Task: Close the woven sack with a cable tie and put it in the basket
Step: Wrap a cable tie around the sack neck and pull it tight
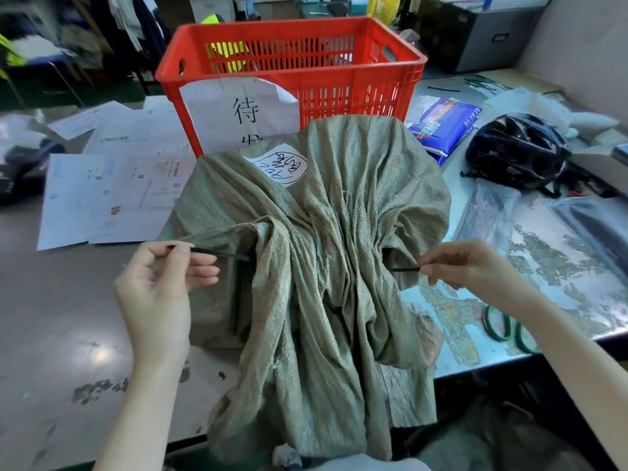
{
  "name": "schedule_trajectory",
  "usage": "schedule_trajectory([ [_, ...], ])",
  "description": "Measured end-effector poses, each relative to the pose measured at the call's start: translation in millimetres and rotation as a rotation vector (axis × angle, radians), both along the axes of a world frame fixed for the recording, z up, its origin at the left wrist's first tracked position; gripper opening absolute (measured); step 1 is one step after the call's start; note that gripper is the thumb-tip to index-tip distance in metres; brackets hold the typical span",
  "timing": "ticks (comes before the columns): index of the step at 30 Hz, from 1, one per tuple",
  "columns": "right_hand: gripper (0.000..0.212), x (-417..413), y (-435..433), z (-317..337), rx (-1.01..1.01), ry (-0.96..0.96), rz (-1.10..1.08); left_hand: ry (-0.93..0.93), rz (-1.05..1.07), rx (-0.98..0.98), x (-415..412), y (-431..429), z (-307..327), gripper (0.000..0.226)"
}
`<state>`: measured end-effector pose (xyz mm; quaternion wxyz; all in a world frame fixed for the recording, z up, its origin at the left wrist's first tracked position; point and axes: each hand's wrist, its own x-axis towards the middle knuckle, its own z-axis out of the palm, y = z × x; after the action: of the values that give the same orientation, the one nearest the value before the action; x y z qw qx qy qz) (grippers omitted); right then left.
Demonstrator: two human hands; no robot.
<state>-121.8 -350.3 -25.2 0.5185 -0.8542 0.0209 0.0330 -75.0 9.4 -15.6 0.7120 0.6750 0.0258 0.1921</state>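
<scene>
A grey-green woven sack (pixel 326 212) lies on the table, its gathered neck hanging over the near edge toward me. A white handwritten label sits on its top. A black cable tie (pixel 224 254) passes behind the gathered neck; only its two ends show. My left hand (pixel 159 283) pinches the left end between thumb and fingers. My right hand (pixel 465 263) pinches the shorter right end. Directly behind the sack stands the red slatted basket (pixel 343 32), with a white paper sign taped to its front.
Printed papers (pixel 112 192) lie at the left of the table. A dark bicycle helmet (pixel 516 151) and a blue packet (pixel 445 124) sit at the right. Green-handled scissors (pixel 503 324) lie near the right front edge, with clear plastic bags beyond them.
</scene>
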Motion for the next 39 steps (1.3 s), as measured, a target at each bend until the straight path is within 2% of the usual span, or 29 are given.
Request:
schedule_trajectory([
  [1, 0.005, -0.2, -0.2, 1.2, 0.112, 0.019, -0.016, 0.011, -0.015, -0.050, 0.5, -0.9, 1.4, 0.021],
  [3, 0.030, 1.1, -1.0, 1.1, 0.323, 0.048, -0.016, 0.026, -0.055, -0.133, 0.8, -5.3, 4.5, 0.022],
  [5, 0.044, 2.7, 2.9, 1.1, 0.510, 0.061, -0.009, 0.027, -0.075, -0.200, 0.4, -10.8, 8.5, 0.023],
  [9, 0.033, 8.5, 21.5, 2.7, 0.692, 0.007, -0.004, -0.015, -0.117, -0.260, 0.1, -23.2, 17.8, 0.025],
  [13, 0.017, 12.8, 43.4, 15.2, 0.643, -0.155, -0.081, -0.090, -0.195, -0.208, 2.3, -34.5, 22.9, 0.019],
  [17, 0.008, 19.7, 55.2, 24.2, 0.462, -0.365, -0.129, -0.191, -0.291, -0.074, 7.4, -41.9, 23.6, 0.010],
  [23, 0.008, 41.6, 66.8, 32.6, 0.185, -0.509, -0.185, -0.208, -0.318, 0.100, 23.7, -56.0, 27.6, 0.013],
  [26, 0.018, 54.7, 77.9, 39.0, 0.064, -0.581, -0.205, -0.231, -0.311, 0.204, 33.8, -68.4, 28.4, 0.012],
  [28, 0.018, 60.5, 87.3, 43.0, 0.090, -0.564, -0.184, -0.267, -0.288, 0.293, 38.3, -77.4, 28.6, 0.014],
  [30, 0.018, 63.9, 95.6, 45.7, 0.241, -0.507, -0.135, -0.285, -0.290, 0.313, 39.5, -85.3, 28.7, 0.014],
  [33, 0.022, 66.1, 104.7, 47.6, 0.497, -0.410, -0.094, -0.257, -0.375, 0.216, 35.6, -95.3, 29.3, 0.010],
  [36, 0.025, 66.1, 112.4, 48.6, 0.547, -0.333, -0.061, -0.224, -0.440, 0.142, 30.1, -104.5, 26.4, 0.012],
  [39, 0.017, 66.1, 114.4, 48.6, 0.625, -0.267, -0.064, -0.210, -0.431, 0.132, 27.6, -110.3, 22.4, 0.015],
])
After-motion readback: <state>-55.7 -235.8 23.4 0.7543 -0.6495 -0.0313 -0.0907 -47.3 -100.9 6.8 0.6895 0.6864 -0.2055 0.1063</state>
